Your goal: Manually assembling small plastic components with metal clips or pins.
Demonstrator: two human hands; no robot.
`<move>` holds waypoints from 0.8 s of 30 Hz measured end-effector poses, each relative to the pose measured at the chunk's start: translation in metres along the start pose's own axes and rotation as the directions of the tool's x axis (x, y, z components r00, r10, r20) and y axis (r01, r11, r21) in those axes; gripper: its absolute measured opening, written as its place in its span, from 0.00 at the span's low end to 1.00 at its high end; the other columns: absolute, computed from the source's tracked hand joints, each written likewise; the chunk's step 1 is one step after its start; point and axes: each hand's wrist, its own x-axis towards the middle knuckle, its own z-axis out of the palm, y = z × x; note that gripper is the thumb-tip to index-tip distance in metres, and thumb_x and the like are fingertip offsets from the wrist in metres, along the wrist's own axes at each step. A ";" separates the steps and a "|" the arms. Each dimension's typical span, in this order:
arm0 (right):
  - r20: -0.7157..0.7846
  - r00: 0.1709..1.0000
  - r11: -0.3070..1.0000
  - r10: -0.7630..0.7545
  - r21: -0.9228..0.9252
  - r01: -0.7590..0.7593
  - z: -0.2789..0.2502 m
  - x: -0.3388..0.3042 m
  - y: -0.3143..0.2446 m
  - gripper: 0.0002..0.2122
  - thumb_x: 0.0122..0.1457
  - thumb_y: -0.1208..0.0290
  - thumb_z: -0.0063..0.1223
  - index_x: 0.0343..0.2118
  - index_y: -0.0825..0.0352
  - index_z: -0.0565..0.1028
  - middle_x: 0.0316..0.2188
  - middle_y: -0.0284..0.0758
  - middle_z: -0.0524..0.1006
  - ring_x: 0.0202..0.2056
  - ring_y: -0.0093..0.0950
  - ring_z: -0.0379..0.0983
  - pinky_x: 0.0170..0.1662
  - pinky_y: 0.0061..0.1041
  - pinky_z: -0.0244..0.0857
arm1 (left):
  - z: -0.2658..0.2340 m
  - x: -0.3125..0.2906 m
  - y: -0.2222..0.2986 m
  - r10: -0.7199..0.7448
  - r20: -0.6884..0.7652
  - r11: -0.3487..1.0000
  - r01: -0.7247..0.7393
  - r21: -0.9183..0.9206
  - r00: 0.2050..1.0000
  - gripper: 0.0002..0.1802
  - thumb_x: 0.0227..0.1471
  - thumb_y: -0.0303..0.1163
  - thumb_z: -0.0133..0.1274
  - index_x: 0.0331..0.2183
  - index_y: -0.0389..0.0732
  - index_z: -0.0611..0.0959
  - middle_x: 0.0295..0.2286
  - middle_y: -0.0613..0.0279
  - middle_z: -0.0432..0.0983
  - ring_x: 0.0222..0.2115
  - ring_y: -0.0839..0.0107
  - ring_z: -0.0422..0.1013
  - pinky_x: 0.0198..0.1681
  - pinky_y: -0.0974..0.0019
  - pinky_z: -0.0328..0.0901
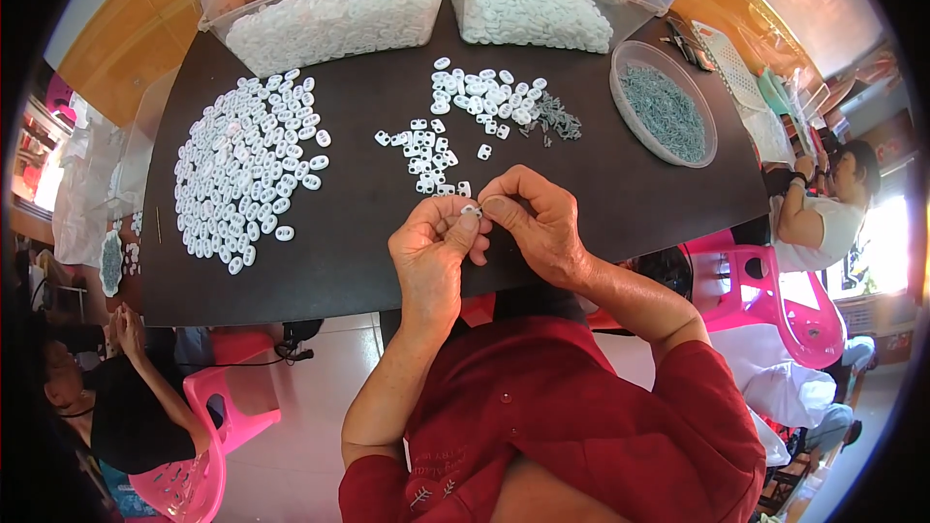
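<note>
Over the table's near edge, my left hand [429, 240] pinches a small white plastic piece [470, 210] between thumb and fingers. My right hand [539, 225] meets it from the right, thumb and forefinger closed at the piece; whatever is between them is too small to make out. Just beyond lie several small white pieces with dark holes [423, 153]. Farther back is a cluster of white oval two-holed pieces [484, 92], with a little pile of thin grey pins [554, 118] beside it. A broad spread of similar white ovals [242, 165] covers the table's left part.
Two clear bins of white pieces [334, 24] [533, 10] line the back of the dark table [349, 271]. A round tub [712, 140] of grey-green pins stands at the right. Other people sit on both sides, near pink chairs [218, 407] [775, 305].
</note>
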 end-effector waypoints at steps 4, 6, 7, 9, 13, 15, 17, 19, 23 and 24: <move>0.011 1.000 1.000 0.019 0.021 -0.020 0.001 0.000 -0.001 0.02 0.57 0.79 0.49 0.31 0.71 0.71 0.24 0.31 0.74 0.27 0.16 0.69 0.31 0.18 0.66 | -0.001 0.000 0.000 0.001 -0.001 1.000 -0.001 -0.010 1.000 0.05 0.53 0.24 0.51 0.31 0.32 0.78 0.24 0.60 0.75 0.20 0.78 0.68 0.21 0.77 0.63; 0.009 1.000 0.999 0.026 0.027 -0.027 0.001 -0.001 0.000 0.02 0.57 0.79 0.49 0.30 0.71 0.71 0.24 0.31 0.74 0.27 0.16 0.69 0.31 0.18 0.66 | 0.000 0.000 0.000 -0.001 0.003 1.000 0.001 -0.015 1.000 0.05 0.53 0.24 0.51 0.31 0.32 0.78 0.24 0.60 0.75 0.20 0.78 0.68 0.21 0.77 0.63; 0.008 1.000 0.999 0.027 0.025 -0.027 0.000 -0.001 -0.001 0.02 0.57 0.79 0.49 0.30 0.71 0.71 0.24 0.31 0.74 0.27 0.16 0.69 0.31 0.18 0.66 | 0.000 0.000 0.001 -0.003 0.005 1.000 0.004 -0.019 1.000 0.05 0.53 0.24 0.51 0.31 0.32 0.78 0.23 0.60 0.75 0.20 0.78 0.68 0.21 0.77 0.63; 0.012 1.000 0.999 0.029 0.046 -0.029 0.001 -0.001 -0.002 0.01 0.57 0.80 0.49 0.30 0.71 0.71 0.24 0.31 0.74 0.27 0.16 0.69 0.31 0.18 0.66 | -0.001 0.000 0.000 -0.004 0.005 1.000 0.004 -0.022 1.000 0.05 0.53 0.24 0.51 0.31 0.32 0.78 0.23 0.60 0.75 0.20 0.78 0.68 0.21 0.77 0.63; 0.016 1.000 0.999 -0.026 -0.040 0.026 0.002 0.000 0.001 0.01 0.56 0.80 0.49 0.30 0.71 0.71 0.24 0.32 0.73 0.27 0.17 0.69 0.31 0.18 0.66 | -0.001 -0.001 -0.001 0.017 -0.009 1.000 -0.017 0.001 1.000 0.05 0.53 0.24 0.52 0.31 0.32 0.78 0.23 0.61 0.75 0.20 0.78 0.68 0.21 0.77 0.63; 0.016 0.997 0.994 -0.076 -0.080 0.077 0.001 0.000 0.002 0.01 0.56 0.80 0.49 0.30 0.71 0.71 0.24 0.32 0.73 0.26 0.17 0.69 0.31 0.18 0.66 | -0.001 -0.001 -0.001 0.018 -0.010 1.000 -0.018 0.006 1.000 0.05 0.53 0.24 0.52 0.31 0.32 0.78 0.23 0.61 0.74 0.20 0.79 0.68 0.21 0.77 0.63; 0.003 0.998 0.996 -0.058 -0.065 0.058 0.001 -0.001 0.000 0.01 0.56 0.80 0.49 0.30 0.71 0.71 0.24 0.32 0.74 0.27 0.17 0.69 0.31 0.18 0.66 | 0.000 0.000 -0.001 0.018 -0.010 1.000 -0.018 0.011 1.000 0.05 0.53 0.24 0.52 0.31 0.32 0.78 0.23 0.61 0.74 0.20 0.79 0.68 0.21 0.77 0.63; -0.010 0.999 0.998 -0.039 -0.051 0.038 0.001 -0.001 0.000 0.01 0.56 0.79 0.49 0.30 0.71 0.71 0.24 0.31 0.74 0.27 0.17 0.69 0.31 0.17 0.65 | 0.001 0.000 -0.001 0.014 -0.005 1.000 -0.014 0.003 1.000 0.05 0.53 0.24 0.52 0.31 0.32 0.78 0.23 0.61 0.74 0.20 0.79 0.68 0.21 0.77 0.63; -0.008 0.999 0.999 0.031 0.020 -0.031 0.000 -0.001 0.002 0.02 0.57 0.78 0.49 0.31 0.71 0.71 0.24 0.31 0.74 0.27 0.16 0.68 0.31 0.17 0.65 | 0.001 0.000 -0.002 0.010 -0.005 1.000 -0.010 -0.006 1.000 0.05 0.53 0.24 0.52 0.31 0.32 0.78 0.23 0.61 0.74 0.20 0.79 0.68 0.21 0.77 0.63; -0.010 1.000 1.000 0.020 0.013 -0.020 0.001 -0.001 0.002 0.03 0.58 0.78 0.48 0.31 0.71 0.71 0.24 0.31 0.74 0.27 0.15 0.68 0.31 0.17 0.65 | 0.001 0.000 -0.002 0.012 -0.001 1.000 -0.012 -0.012 1.000 0.05 0.53 0.24 0.52 0.31 0.32 0.78 0.23 0.61 0.74 0.20 0.79 0.68 0.21 0.77 0.63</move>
